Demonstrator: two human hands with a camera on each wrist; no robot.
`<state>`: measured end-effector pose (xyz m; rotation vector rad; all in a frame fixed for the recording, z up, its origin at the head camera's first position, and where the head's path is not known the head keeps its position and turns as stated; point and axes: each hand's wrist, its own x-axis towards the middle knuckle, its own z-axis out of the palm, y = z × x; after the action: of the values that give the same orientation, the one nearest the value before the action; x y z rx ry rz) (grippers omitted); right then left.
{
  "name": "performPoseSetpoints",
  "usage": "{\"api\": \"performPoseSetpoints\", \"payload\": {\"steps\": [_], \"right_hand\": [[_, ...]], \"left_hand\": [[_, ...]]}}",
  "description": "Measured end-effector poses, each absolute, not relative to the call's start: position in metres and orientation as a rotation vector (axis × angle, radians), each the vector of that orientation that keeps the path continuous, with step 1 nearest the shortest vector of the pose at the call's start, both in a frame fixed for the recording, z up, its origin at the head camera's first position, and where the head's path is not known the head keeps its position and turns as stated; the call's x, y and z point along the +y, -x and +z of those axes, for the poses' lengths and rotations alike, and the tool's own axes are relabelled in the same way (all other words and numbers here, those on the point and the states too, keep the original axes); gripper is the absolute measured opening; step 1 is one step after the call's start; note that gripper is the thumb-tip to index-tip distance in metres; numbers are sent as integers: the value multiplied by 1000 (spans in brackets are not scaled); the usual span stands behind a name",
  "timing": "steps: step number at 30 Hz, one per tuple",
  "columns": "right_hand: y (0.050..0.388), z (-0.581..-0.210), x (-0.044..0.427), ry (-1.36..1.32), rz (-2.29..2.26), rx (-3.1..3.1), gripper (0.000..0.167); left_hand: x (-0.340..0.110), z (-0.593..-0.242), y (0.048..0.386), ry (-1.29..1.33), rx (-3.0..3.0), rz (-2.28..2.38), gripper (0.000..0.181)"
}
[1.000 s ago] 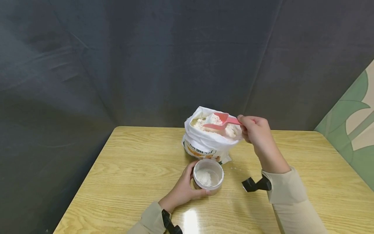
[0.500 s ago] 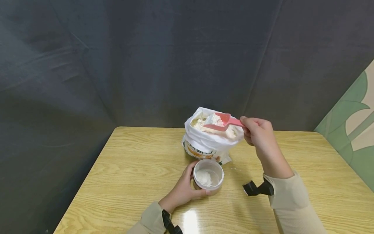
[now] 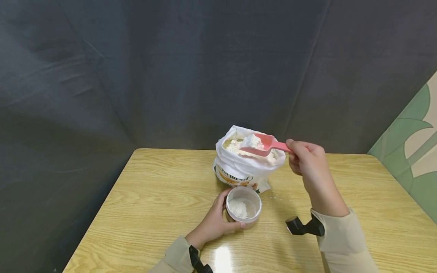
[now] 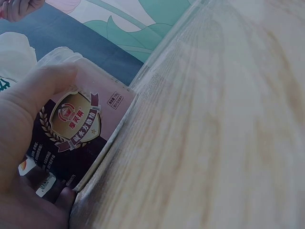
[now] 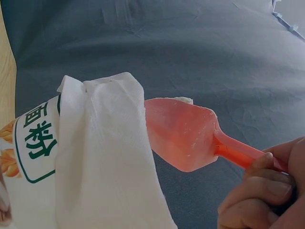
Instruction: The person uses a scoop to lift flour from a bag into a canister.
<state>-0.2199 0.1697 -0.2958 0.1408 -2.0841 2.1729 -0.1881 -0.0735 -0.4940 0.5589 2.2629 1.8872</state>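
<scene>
My right hand (image 3: 308, 159) grips the handle of a pink plastic scoop (image 3: 268, 144) heaped with white flour (image 3: 253, 141). The scoop hangs over the open mouth of a white flour bag (image 3: 239, 161), its rim folded outward and more flour inside. In the right wrist view the scoop (image 5: 183, 133) sits above the bag's edge, its underside showing. Just in front of the bag, my left hand (image 3: 215, 220) holds a round plastic tub (image 3: 244, 220), thumb and fingers around its side. Some white powder lies in the tub. The left wrist view shows the tub's printed label (image 4: 76, 121) and its base on the table.
The wooden table (image 3: 164, 182) bears a few specks of flour right of the tub. A dark curtain (image 3: 205, 76) hangs behind it. At the right stands a panel with green leaf shapes (image 3: 416, 151). Black wrist mounts (image 3: 304, 226) are strapped to both sleeves.
My right hand has drawn the loaded scoop slightly to the right and toward me, still over the bag. The left hand and the tub have stayed in place.
</scene>
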Motion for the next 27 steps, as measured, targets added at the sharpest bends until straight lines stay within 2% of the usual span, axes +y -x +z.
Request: {"api": "performPoseSetpoints", "payload": {"steps": [27], "right_hand": [[187,-300,181,-241,2273,-1971,47]], "left_hand": [[-79,-495,188,-576,2264,1862,100]]}}
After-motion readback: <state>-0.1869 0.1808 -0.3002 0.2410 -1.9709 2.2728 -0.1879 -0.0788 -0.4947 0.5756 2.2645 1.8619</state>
